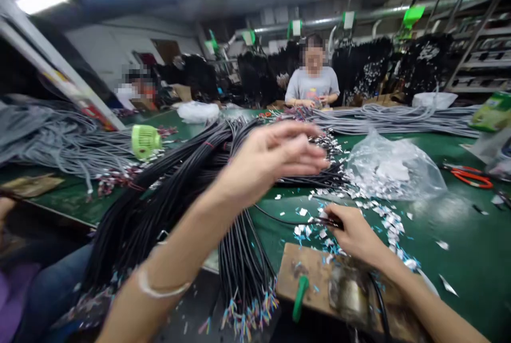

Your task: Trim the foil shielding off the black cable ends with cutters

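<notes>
My left hand (275, 154) hovers over the bundles of black cable (171, 189), its fingers stretched out and slightly blurred, holding nothing that I can see. Low over the table, my right hand (351, 231) pinches the end of a thin black cable (285, 220), which runs left toward the pile. Just below that hand stands a wooden block (289, 266) carrying a green lever (300, 298) and a round metal part (349, 292). Stripped multicoloured wire ends (247, 314) hang from a black bundle at the table's front edge.
White and blue scraps (391, 226) litter the green table (451, 236) around a clear plastic bag (395, 167). Orange-handled pliers (471, 177) lie right. Grey cables (51, 135) pile up left, near a light-green plastic piece (146, 141). A person (313, 82) works opposite.
</notes>
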The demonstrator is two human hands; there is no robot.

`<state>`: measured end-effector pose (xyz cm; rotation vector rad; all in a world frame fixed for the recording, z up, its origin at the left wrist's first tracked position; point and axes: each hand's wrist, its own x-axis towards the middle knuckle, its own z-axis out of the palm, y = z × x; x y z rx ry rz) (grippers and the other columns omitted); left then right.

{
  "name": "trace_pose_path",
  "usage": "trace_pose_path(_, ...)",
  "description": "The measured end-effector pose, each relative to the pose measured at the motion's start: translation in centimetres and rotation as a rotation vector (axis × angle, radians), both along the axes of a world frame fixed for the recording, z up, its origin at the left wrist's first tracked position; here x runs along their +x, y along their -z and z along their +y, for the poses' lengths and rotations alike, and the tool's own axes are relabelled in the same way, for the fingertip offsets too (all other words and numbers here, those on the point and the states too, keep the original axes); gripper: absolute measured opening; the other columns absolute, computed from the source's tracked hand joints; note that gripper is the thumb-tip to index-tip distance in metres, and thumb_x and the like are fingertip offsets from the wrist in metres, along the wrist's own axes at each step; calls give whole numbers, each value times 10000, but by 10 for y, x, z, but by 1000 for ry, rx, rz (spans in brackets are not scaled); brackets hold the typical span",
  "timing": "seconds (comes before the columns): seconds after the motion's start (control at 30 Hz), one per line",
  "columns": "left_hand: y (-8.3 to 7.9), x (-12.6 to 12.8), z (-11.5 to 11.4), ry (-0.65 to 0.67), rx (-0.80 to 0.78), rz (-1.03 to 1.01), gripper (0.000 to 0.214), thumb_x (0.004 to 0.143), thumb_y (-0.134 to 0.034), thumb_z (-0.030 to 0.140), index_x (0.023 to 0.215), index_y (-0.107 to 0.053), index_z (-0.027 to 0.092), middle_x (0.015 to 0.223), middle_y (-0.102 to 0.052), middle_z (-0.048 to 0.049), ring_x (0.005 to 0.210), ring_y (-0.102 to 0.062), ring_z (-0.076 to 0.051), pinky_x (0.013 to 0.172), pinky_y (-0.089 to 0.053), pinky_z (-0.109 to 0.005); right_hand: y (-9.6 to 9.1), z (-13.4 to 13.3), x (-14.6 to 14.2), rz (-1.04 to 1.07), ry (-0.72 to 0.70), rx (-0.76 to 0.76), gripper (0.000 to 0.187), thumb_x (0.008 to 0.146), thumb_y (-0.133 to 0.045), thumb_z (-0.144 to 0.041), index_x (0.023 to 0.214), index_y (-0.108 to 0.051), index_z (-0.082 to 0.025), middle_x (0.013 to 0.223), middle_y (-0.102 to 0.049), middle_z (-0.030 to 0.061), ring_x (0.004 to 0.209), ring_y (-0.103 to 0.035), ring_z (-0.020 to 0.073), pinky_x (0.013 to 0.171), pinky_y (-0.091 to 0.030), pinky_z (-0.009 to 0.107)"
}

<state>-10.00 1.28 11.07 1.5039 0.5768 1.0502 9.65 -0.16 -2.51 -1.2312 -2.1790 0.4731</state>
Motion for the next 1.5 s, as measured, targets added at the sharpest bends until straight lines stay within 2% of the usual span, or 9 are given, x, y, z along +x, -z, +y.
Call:
trace_pose_path(0.13, 51, 12, 26, 7, -319, -62, 399, 653, -796, 228, 984, -618, 95, 806, -688, -72, 738, -678, -168, 743, -526, -306, -5, -1, -1, 109, 33, -14, 128, 794, -468, -97, 715, -489, -196, 620, -541, -19, 567, -500, 145, 526, -383, 251)
trace_pose_path(0.23, 86, 21, 39, 25, -404, -112, 474, 555, -846, 190, 972, -637, 110, 810, -683, -52, 713, -671, -149, 718, -521, -284, -9, -3, -2, 169, 62, -47, 123, 834, -457, -156, 724, -483, -204, 605, -515, -19, 553, -486, 150, 506, -375, 253)
trace_pose_path(0.3, 95, 22, 41, 39, -404, -129, 488, 531, -855, 169, 968, -644, 121, 794, -681, -34, 694, -669, -142, 708, -519, -272, -10, -4, -3, 199, 75, -75, 117, 853, -462, -188, 740, -490, -207, 613, -516, -20, 552, -488, 147, 504, -375, 250)
trace_pose_path(0.73, 91, 12, 33, -64, -314, -45, 439, 561, -832, 150, 953, -634, 129, 740, -681, -19, 639, -659, -121, 651, -520, -232, -2, -6, -1, 360, 93, -146, 66, 875, -531, -284, 858, -558, -226, 727, -605, -16, 632, -596, 134, 567, -471, 189)
trace_pose_path(0.93, 101, 12, 28, 63, -121, 171, 538, 521, -848, 176, 1021, -649, 154, 945, -696, -73, 938, -654, -237, 881, -497, -364, -8, -7, -3, 374, 176, -78, 119, 875, -538, -339, 851, -571, -228, 731, -612, -5, 618, -593, 135, 539, -473, 191)
trace_pose_path(1.07, 112, 13, 29, 91, -144, 281, 233, 650, -755, 155, 873, -695, 131, 830, -719, -70, 863, -681, -243, 821, -526, -371, -7, -7, 0, 368, 212, -59, 164, 861, -551, -395, 862, -555, -231, 723, -621, -4, 623, -621, 144, 547, -490, 205)
trace_pose_path(1.2, 108, 10, 38, -42, -392, 78, 244, 624, -781, 190, 817, -675, 84, 692, -691, -57, 663, -697, -191, 656, -561, -295, -3, -7, 8, 117, 453, 151, 417, 769, -616, -551, 1024, -544, -229, 806, -658, 29, 680, -640, 211, 601, -484, 299)
trace_pose_path(1.27, 103, 8, 40, -66, -427, 47, 304, 593, -810, 215, 822, -669, 72, 678, -683, -56, 635, -696, -183, 628, -563, -276, -4, -11, 9, -51, 511, 303, 394, 827, -555, -538, 1068, -555, -225, 882, -666, 49, 721, -639, 232, 624, -451, 328)
trace_pose_path(1.5, 99, 9, 36, -102, -434, 97, 216, 649, -749, 119, 845, -672, 72, 650, -679, -38, 608, -693, -160, 607, -569, -243, -8, -20, 3, -375, 439, 564, 261, 856, -594, -381, 1057, -598, -213, 872, -689, 57, 752, -619, 276, 610, -362, 343)
